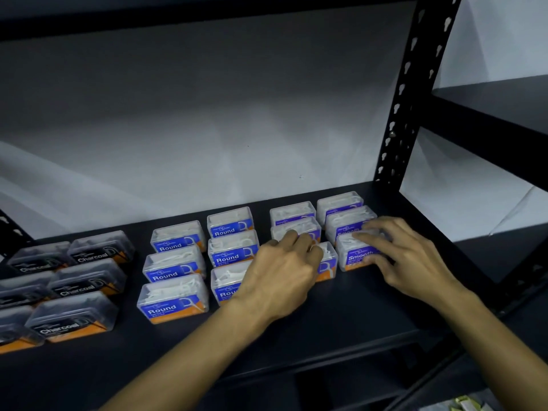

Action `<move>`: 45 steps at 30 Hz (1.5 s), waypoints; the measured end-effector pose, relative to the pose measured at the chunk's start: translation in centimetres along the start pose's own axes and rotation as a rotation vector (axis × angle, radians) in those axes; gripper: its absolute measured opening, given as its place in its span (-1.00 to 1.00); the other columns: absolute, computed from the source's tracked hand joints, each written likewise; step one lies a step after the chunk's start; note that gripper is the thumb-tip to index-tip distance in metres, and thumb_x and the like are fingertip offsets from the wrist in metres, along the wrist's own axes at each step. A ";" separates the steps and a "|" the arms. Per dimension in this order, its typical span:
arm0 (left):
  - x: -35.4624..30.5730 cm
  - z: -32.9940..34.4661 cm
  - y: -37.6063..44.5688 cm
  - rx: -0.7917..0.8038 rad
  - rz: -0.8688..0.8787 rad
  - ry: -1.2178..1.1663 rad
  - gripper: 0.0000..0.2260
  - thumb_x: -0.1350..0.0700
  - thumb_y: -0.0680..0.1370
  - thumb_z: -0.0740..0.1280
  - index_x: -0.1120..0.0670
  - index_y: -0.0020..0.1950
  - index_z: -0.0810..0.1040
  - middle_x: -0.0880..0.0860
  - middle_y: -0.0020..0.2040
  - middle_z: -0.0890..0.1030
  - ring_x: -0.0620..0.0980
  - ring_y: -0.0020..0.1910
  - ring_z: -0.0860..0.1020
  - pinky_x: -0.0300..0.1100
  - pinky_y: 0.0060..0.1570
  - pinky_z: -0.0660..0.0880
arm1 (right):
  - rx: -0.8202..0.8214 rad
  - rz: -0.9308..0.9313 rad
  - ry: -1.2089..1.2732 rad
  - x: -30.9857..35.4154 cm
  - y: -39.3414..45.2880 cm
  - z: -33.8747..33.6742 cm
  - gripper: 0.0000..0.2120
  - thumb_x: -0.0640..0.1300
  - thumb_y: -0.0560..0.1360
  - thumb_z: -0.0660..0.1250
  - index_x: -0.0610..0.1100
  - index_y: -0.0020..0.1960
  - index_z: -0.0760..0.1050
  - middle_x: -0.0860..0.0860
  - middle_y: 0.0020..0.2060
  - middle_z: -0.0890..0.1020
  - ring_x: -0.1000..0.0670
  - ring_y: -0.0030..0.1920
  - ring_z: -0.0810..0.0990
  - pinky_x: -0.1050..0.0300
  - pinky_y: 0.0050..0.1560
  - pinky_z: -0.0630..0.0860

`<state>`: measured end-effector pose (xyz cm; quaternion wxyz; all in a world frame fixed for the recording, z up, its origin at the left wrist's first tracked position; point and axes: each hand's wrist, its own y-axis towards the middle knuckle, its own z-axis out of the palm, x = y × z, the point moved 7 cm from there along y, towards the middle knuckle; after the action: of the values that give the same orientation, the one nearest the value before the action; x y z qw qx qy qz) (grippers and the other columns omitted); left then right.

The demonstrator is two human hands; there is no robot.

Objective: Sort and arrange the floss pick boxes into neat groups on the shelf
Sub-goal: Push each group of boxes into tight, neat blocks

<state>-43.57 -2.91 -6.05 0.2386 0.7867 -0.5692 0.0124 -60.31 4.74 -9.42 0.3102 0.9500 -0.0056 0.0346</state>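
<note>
**Both hands on the Smooth boxes at the right of the shelf**

Nearest you, your two forearms reach in over the front edge of the dark shelf (341, 315). Your left hand (281, 271) lies over the front box of the left Smooth column (326, 262), its fingers (292, 237) curled down over the box behind it; whether they grip it you cannot tell, since the hand hides most of both. Your right hand (415, 256) rests on the front Smooth box (355, 253) of the right column, fingers fairly straight and spread across its clear lid.

To the left, the Round boxes (175, 298) stand in two columns of three, and further left the Charcoal boxes (74, 318) sit in two columns running off the frame edge. Every box lies with its long axis across the shelf, left to right, label face turned toward you.

Behind your hands the Smooth columns continue back, the rear boxes (339, 204) close to the pale back wall (207, 114). The perforated black upright (406, 108) rises at the shelf's right rear corner.
</note>
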 end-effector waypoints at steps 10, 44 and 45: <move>0.5 1.1 0.7 0.001 -0.072 0.035 -0.75 0.10 0.30 0.57 0.13 -0.09 0.63 0.10 -0.13 0.62 0.08 -0.19 0.57 -0.14 -0.52 0.41 | -0.073 -0.035 -0.064 -0.2 0.8 0.7 -0.57 -0.24 0.33 0.54 -0.12 0.18 0.61 -0.09 0.10 0.61 -0.09 0.15 0.51 0.08 -0.12 0.59; 5.5 4.4 2.4 0.088 -1.071 -0.984 -0.46 0.10 0.59 0.24 0.23 0.50 0.14 0.17 0.48 0.29 0.15 0.44 0.31 0.04 0.40 0.32 | 0.119 0.852 0.815 -6.2 4.5 3.5 -0.52 0.10 0.60 0.12 -0.01 0.48 0.27 0.02 0.46 0.33 0.02 0.42 0.33 0.00 0.45 0.23; 5.4 4.7 2.4 0.090 -1.088 -0.995 -0.45 0.10 0.60 0.22 0.24 0.52 0.10 0.18 0.50 0.26 0.15 0.46 0.28 0.04 0.42 0.29 | 0.134 0.873 0.885 -6.1 4.6 3.9 -0.52 0.07 0.61 0.14 -0.04 0.49 0.26 0.02 0.45 0.35 0.04 0.38 0.36 0.05 0.43 0.26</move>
<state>-45.07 -10.10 -7.77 -0.1080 0.8794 -0.1385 -0.4426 -66.31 -1.38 -10.27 0.1801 0.7731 -0.2622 0.5488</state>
